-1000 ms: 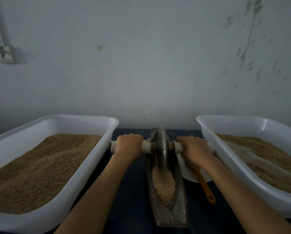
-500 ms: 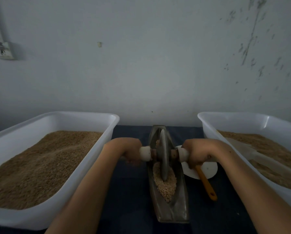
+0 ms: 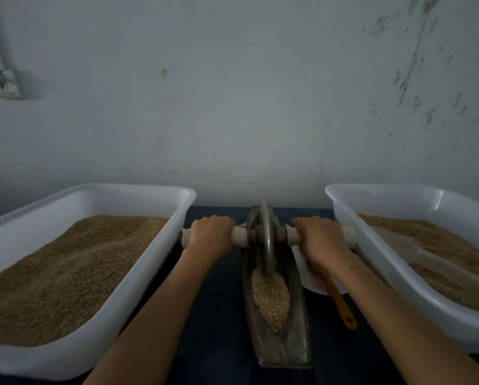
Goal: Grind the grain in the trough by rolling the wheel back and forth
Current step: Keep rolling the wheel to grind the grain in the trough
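Left hand [image 3: 210,236] and right hand [image 3: 320,237] each clench the white-wrapped axle handle [image 3: 239,237] of the upright grey metal wheel [image 3: 266,240] standing in the narrow boat-shaped metal trough [image 3: 296,323] of pale grain [image 3: 270,298].

I see white tub [image 3: 138,276] of brown grain lower left, second white tub [image 3: 377,245] lower right with pale scoop [image 3: 407,245] lying in it. White plate [image 3: 313,284] and orange-handled utensil [image 3: 339,301] right of centre. Dark desk [image 3: 218,329]. Wall socket [image 3: 6,84] upper left.

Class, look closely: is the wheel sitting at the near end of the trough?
No, the wheel stands at the far end of the trough, with grain heaped nearer.
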